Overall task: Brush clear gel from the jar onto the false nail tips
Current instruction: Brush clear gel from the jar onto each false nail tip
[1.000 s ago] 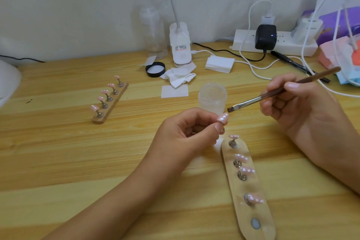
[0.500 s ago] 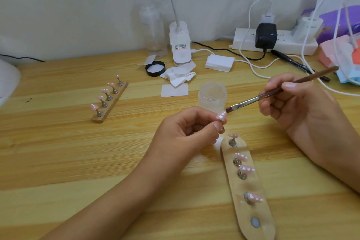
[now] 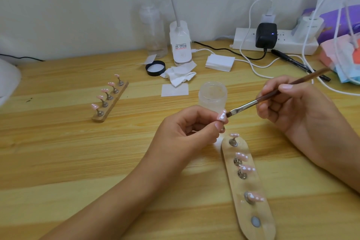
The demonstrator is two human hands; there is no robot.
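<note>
1. We mark open passage over the pale wooden desk (image 3: 68, 161), front left.
2. The left hand (image 3: 185, 132), holding a pink false nail tip (image 3: 222, 116), and right hand (image 3: 300, 107), gripping a brown-handled brush (image 3: 245, 105), close the centre before the frosted plastic jar (image 3: 212, 96).
3. A long oval wooden nail stand (image 3: 263, 212) bars front right; white cables (image 3: 255, 73) crowd rear right.

The worktop (image 3: 58, 161): pale wood, lengthwise grain, low sheen. The jar (image 3: 212, 96): frosted translucent plastic, matt. The brush (image 3: 247, 104): glossy brown handle, bright metal ferrule. The nail tip (image 3: 222, 116) at its bristles: pink, high gloss. The near holder (image 3: 253, 183): smooth light wood carrying dull metal stands (image 3: 242, 175). The far holder (image 3: 115, 101): darker wood. The lid (image 3: 155, 68): black plastic. The wipe (image 3: 179, 76): white, crumpled, matt.
</note>
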